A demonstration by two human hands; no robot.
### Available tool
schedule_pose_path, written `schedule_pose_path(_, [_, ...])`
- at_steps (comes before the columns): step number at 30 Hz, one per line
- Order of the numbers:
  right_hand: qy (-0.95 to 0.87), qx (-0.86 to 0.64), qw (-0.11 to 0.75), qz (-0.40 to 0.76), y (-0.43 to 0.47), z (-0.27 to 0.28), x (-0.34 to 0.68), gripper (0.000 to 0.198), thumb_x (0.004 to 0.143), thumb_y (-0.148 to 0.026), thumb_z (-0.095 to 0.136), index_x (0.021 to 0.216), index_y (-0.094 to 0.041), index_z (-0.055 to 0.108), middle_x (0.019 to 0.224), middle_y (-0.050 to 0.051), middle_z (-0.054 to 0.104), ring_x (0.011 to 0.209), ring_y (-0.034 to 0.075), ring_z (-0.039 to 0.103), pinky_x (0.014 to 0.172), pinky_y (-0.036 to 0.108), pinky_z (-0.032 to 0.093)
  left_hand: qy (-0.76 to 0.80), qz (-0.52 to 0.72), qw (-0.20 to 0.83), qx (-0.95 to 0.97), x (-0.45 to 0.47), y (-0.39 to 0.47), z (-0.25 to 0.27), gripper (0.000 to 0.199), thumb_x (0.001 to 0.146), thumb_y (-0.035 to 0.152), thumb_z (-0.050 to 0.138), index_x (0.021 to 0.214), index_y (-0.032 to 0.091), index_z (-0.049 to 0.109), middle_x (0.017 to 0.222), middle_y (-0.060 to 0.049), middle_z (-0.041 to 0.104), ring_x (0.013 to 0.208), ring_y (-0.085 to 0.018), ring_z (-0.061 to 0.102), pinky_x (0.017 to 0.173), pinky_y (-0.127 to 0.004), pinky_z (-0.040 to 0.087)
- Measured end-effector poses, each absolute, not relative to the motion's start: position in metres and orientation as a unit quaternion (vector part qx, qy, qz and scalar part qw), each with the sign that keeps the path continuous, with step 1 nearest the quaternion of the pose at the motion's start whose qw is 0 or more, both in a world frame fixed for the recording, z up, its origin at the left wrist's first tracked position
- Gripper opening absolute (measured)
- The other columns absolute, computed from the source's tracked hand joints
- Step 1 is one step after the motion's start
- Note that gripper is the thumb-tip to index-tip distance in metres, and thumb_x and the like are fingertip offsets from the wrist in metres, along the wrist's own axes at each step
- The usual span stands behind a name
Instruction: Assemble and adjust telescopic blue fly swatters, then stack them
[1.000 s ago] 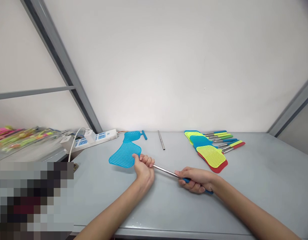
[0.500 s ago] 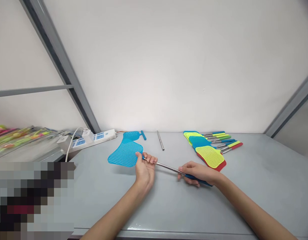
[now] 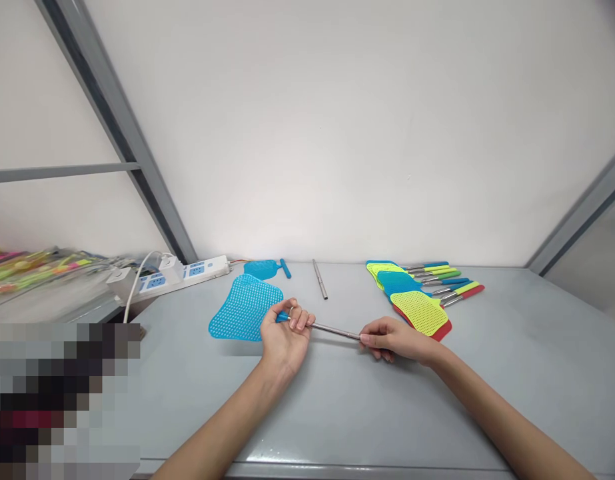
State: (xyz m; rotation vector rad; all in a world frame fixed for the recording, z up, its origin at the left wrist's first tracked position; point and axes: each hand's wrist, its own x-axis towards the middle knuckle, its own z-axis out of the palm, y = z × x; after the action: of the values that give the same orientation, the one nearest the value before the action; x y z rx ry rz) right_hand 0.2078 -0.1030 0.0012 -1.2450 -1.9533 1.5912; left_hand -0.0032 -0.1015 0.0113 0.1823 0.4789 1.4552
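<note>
Both my hands hold one blue telescopic fly swatter [image 3: 247, 308] level above the table. My left hand [image 3: 286, 340], palm up, has its fingers wrapped round the metal rod just below the perforated head. My right hand [image 3: 394, 339] is closed on the other end of the rod; its grip is hidden by the fingers. Behind the held head lie a loose blue swatter head [image 3: 261, 269] and a blue handle sleeve [image 3: 285, 268]. A bare metal rod [image 3: 320, 280] rests on the table further back, between the hands.
To the right is an overlapping row of fly swatters [image 3: 422, 312] in yellow, blue and red, handles pointing right. A white power strip [image 3: 207, 268] with plugged-in chargers and a cable sits at the back left. Beyond it, colourful items [image 3: 42, 270] are piled. A wall bounds the grey table [image 3: 337, 413].
The swatter's head has turned and shifted slightly left and nearer with my left hand. The blue handle that showed beneath my right hand is now out of sight.
</note>
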Motion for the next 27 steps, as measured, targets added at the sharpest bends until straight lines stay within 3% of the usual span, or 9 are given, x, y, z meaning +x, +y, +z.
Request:
schedule_pose_path(8, [-0.681,-0.428,0.181,0.566,-0.1055,-0.0001,0.2066,0.035,0.076,-0.043,0.045,0.071,-0.011,0.058,0.049,-0.003,0.042,0.039,0.005,0.03,0.039,0.019,0.021,0.247,0.679,0.686,0.091,-0.0005,-0.1028,0.0046,0.02,0.069,0.013,0.036,0.071,0.011,0.056,0.038,0.005,0.03,0.034,-0.006,0.027,0.041,-0.02,0.028])
schedule_pose_path(16, [-0.656,-0.418,0.168,0.605,-0.107,-0.0045,0.202,0.035,0.075,-0.046,0.045,0.069,-0.013,0.054,0.046,-0.005,0.036,0.037,0.005,0.027,0.036,0.019,0.019,0.268,0.682,0.662,0.159,0.0002,-0.1022,0.0048,0.018,0.075,0.018,0.043,0.086,0.014,0.056,0.039,0.009,0.029,0.032,-0.003,0.024,0.04,-0.018,0.028])
schedule_pose_path(27, [-0.698,-0.451,0.182,0.525,-0.107,0.0039,0.2036,0.039,0.076,-0.047,0.044,0.074,-0.011,0.059,0.049,-0.003,0.041,0.041,0.006,0.03,0.04,0.019,0.022,0.275,0.656,0.698,0.08,-0.001,-0.0957,0.0075,0.02,0.076,0.019,0.038,0.063,0.011,0.051,0.045,0.003,0.038,0.038,-0.008,0.038,0.041,-0.021,0.035])
